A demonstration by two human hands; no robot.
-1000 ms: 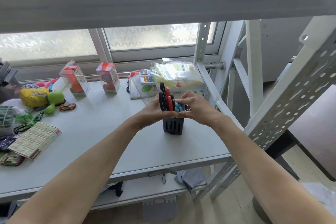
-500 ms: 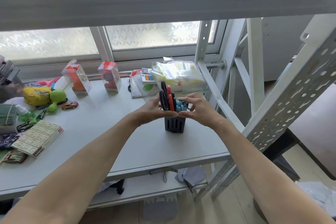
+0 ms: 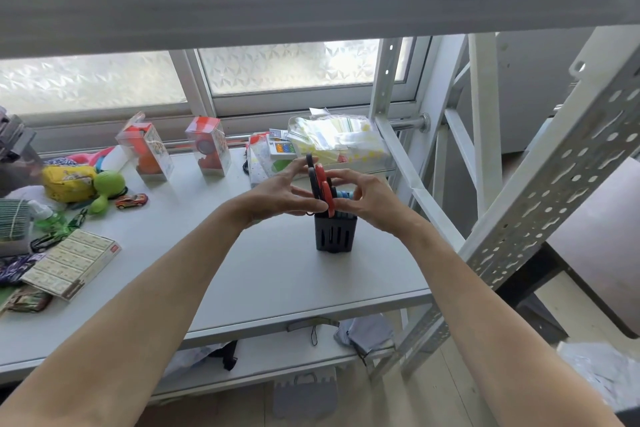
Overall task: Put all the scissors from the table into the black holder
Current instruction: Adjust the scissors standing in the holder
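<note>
The black slotted holder [image 3: 333, 233] stands upright on the grey table [image 3: 263, 274], right of centre. Scissors stick out of its top: one pair with black handles [image 3: 310, 170], one with red handles [image 3: 323, 185], and blue handles [image 3: 344, 194] behind. My left hand [image 3: 282, 197] pinches the black and red handles from the left. My right hand [image 3: 365, 199] touches the same handles from the right, fingers curled around them. The blades are hidden inside the holder.
Along the table's left side lie a printed box [image 3: 72, 262], a toy car [image 3: 131, 200], a green plush toy [image 3: 105, 189] and a yellow pouch [image 3: 67, 182]. Two clear gift boxes [image 3: 207, 146] and a plastic-wrapped bundle [image 3: 337, 140] sit at the back. A white perforated shelf upright [image 3: 554, 180] rises on the right.
Both hands stay at the scissor handles above the holder; my fingers have shifted slightly around the red and black handles. The view has tilted a little.
</note>
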